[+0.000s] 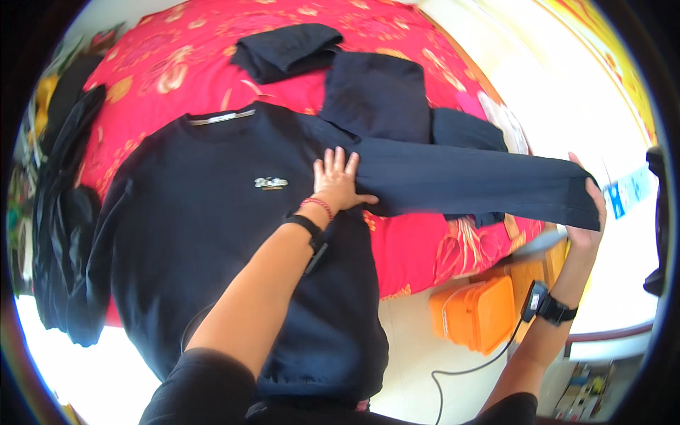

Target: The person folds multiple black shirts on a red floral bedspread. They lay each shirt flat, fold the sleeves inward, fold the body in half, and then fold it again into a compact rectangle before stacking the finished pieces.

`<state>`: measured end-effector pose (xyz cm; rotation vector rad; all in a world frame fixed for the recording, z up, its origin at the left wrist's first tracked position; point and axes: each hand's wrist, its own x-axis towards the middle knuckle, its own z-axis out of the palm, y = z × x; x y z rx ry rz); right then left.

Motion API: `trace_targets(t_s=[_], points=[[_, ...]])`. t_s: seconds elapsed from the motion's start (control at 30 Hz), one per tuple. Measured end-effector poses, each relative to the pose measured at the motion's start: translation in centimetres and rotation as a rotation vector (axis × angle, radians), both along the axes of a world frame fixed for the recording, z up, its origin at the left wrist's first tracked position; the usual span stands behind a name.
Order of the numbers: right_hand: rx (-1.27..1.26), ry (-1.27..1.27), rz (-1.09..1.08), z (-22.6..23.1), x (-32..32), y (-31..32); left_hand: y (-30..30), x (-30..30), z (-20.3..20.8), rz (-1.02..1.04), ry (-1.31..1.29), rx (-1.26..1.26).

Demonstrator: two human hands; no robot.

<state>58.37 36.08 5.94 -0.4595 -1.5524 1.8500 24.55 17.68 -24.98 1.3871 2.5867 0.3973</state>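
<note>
A dark long-sleeved sweatshirt (pixel 205 234) lies spread on the bed, its neckline at the far side and a small light print on the chest. My left hand (pixel 336 180) rests flat on it with fingers spread, where the sleeve joins the body. Off to the right, my right hand (pixel 593 212) grips the cuff end of the sleeve (pixel 474 177), its thumb and fingers around the edge. The sleeve stretches straight out sideways between both hands, past the bed's edge. Part of the palm is hidden behind the cloth.
Beyond the sweatshirt lie folded dark garments (pixel 375 95) and another dark bundle (pixel 287 53) on the red patterned bedspread (pixel 170 64). Dark clothes (pixel 64 234) hang at the left. An orange bucket (pixel 474 315) stands on the floor; a cable (pixel 437 382) runs from my right wrist device.
</note>
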Motion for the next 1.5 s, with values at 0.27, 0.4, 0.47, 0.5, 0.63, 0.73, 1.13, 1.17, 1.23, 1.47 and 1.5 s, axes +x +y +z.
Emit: trace_targets(t_s=[0.27,0.4,0.47,0.5,0.63,0.73,1.13,1.17,1.23,1.47,1.5], points=[[-0.125,0.295,0.705,3.7,-24.6,-12.1,-3.5,-0.9,3.7,0.102,-0.671,0.182],[-0.124,0.106,0.844,-0.9,-35.6,-20.8,-12.1,-8.8,1.4,0.122,-1.306,0.498],[0.104,0.122,1.103,-3.9,-36.9,-24.1,-17.2,-13.9,0.2,0.318,-1.598,0.599],[0.155,0.027,0.96,-5.2,-36.6,-24.7,-21.2,-16.2,-0.3,0.209,-1.622,0.607],[0.328,-0.349,0.847,-12.2,-32.7,-22.0,-32.2,-23.2,2.7,0.469,-1.413,0.208],[0.805,-0.839,0.575,-18.7,-28.2,-19.0,-36.5,-24.6,6.8,0.513,-1.039,-0.149],[1.714,-0.888,0.262,-26.5,-20.0,-17.8,-24.6,-24.7,11.3,0.134,-0.126,0.003],[1.712,-0.911,0.246,-26.4,-19.5,-17.2,-24.8,-25.1,10.5,0.089,-0.004,0.016],[1.715,-0.88,0.183,-26.2,-18.3,-16.1,-26.2,-26.4,8.8,0.14,0.046,-0.165],[1.487,-0.792,0.296,-22.5,-19.7,-11.9,-34.3,-27.6,4.6,0.537,-0.597,-0.026],[1.475,-0.653,0.257,-22.1,-21.6,-11.0,-34.6,-27.4,4.8,0.575,-0.657,-0.052]])
